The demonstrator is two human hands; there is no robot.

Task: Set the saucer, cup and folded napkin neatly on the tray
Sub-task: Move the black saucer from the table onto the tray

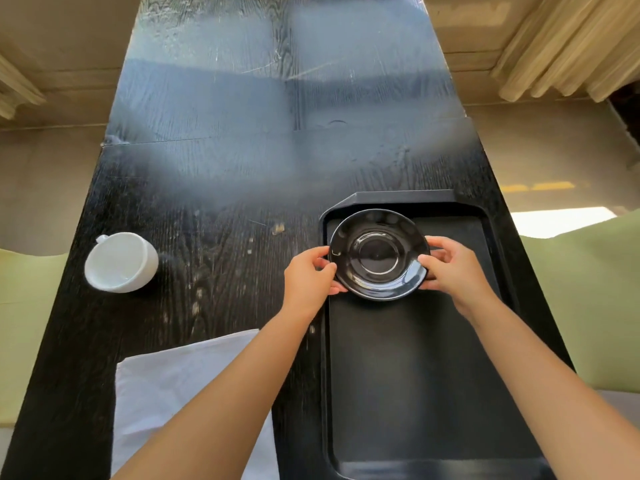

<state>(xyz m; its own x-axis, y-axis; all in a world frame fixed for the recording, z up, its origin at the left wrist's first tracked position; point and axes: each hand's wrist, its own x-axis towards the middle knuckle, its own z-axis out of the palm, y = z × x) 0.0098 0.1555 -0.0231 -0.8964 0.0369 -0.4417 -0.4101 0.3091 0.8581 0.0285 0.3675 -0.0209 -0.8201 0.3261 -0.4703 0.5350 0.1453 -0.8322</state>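
**Black saucer held over the far end of the tray, both hands on the rim**

Gripped from both sides: a round, glossy black saucer [378,254], glazed, with a raised ring around a shallow central well and bright glints along its lip. Left hand [309,278] pinching the left edge, thumb on top of the rim and fingers curled beneath. Right hand [450,266] pinching the right edge the same way, fingertips wrapped around the lip. Positioned over the far left corner of the tray [415,375], the left rim reaching slightly past the tray's raised border; whether resting on the tray floor or held just above it, impossible to tell.

Long, rectangular and matte black, with rounded inner corners, a low upright lip and clipped outer corners at the far end; floor smooth and dull beside the shine of the saucer. Set along the right side of a dark table [214,202] with open, coarse wood grain, worn pale in patches and streaked with scratches.

Well to the left, apart from the tray: a white ceramic cup [121,262], smooth and glossy, tipped on its side with the mouth turned toward the viewer and a small handle at the upper left. Nearer, left of the tray and partly under the left forearm: a white cloth napkin [166,382], flat, soft, faintly creased, one corner pointing toward the tray.
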